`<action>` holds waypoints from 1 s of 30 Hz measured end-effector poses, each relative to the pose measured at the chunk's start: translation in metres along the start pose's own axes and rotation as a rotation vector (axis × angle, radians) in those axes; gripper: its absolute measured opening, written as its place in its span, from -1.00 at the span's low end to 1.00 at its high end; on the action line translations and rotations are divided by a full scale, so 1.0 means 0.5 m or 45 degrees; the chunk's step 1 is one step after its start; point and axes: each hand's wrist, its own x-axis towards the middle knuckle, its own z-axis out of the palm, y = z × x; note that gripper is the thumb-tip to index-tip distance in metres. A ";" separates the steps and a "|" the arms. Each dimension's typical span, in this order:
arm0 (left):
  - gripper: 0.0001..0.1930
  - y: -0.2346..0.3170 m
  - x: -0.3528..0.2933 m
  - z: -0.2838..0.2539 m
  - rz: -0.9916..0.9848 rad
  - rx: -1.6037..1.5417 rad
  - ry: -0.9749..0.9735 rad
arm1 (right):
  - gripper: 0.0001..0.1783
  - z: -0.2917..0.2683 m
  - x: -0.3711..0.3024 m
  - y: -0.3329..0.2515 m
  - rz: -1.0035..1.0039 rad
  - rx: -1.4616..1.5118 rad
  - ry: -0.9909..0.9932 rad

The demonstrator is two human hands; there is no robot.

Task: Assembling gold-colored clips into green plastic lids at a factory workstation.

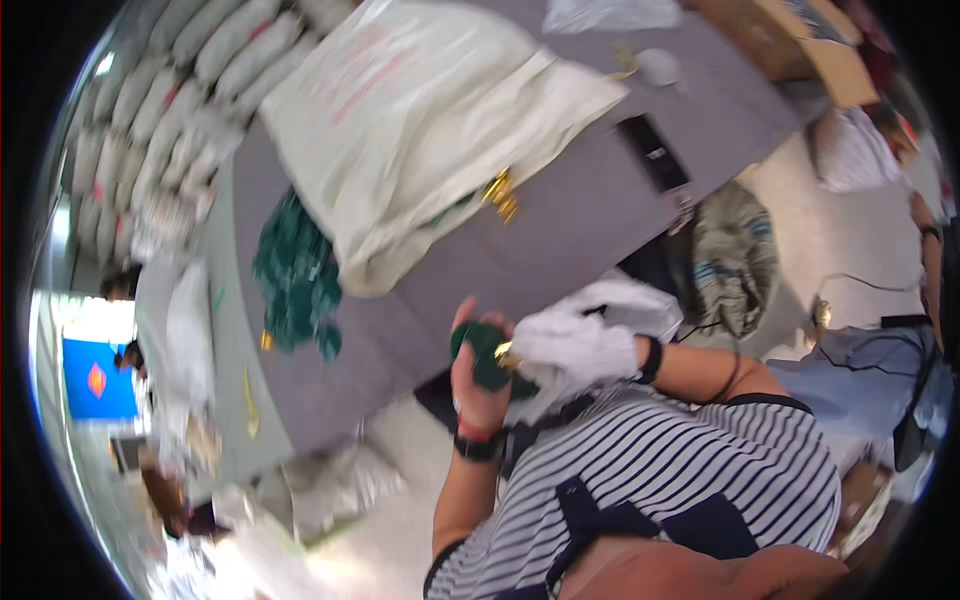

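My bare left hand [480, 405] is closed around a dark green, roundish flat piece [483, 350], held in front of my body just off the table's near edge. My right hand [570, 345], in a white glove, has its fingertips on a small shiny gold piece [504, 354] that lies against the green one. Whether the two are joined cannot be made out. On the table to the left lies a heap of similar dark green pieces [295, 270]. Several gold pieces [500, 195] sit by the mouth of a large white woven sack [410, 120].
The grey-covered table [400, 345] holds a black phone [654, 152] right of the sack. Filled sacks [180, 110] are stacked at the far left. A cardboard box [810, 50] stands at the far right, with a person [860, 370] seated nearer. A patterned bag [735, 260] hangs by the table's right edge.
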 end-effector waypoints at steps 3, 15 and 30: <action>-0.29 0.008 -0.003 0.009 0.149 0.157 -0.068 | -0.60 0.022 -0.009 -0.055 -0.160 -0.331 -0.011; -0.29 0.041 -0.027 -0.016 0.129 0.330 -0.147 | -0.69 0.039 0.011 -0.036 -0.221 -0.520 -0.112; -0.32 0.035 -0.064 -0.008 0.193 0.705 0.039 | -0.63 0.061 0.053 -0.115 0.096 -0.735 -0.238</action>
